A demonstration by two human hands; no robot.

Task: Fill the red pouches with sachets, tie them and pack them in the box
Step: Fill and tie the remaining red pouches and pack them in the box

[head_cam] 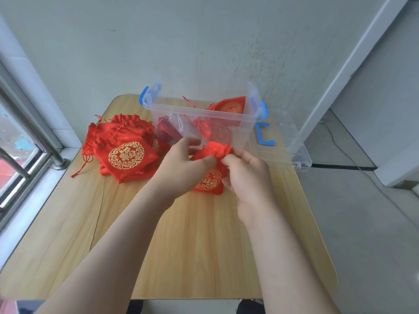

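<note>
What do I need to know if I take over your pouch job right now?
Left hand and right hand both pinch the gathered neck of one red pouch, held over the table just in front of the box.
Done: at least three pouches lie in the box.
Left: finish tying this one, pack it, then work through the pile on the left. I cannot tell if those are filled, and no loose sachets show.
The lid lies right of the box.

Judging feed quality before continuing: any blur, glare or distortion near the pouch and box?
Head view: soft overall, no harsh glare; left hand, right hand and the pouch they pinch look slightly smeared; walls of the box haze the pouches inside; window bars bend at the edge.
</note>
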